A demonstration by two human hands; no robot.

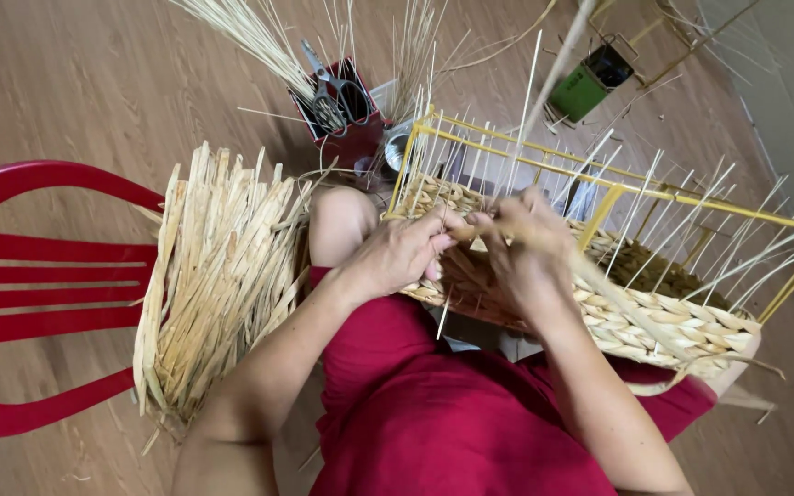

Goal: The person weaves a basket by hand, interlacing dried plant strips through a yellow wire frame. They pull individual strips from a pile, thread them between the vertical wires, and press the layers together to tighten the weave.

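Two hands at a half-woven basket on a yellow wire frame, resting on the lap. Left hand and right hand: fingers pinched together on one straw strand. Straw bundle on red chair; scissors in red holder.

straw bundle lies between chair and basket on lap.

Half-woven straw basket (yellow-framed), tilted
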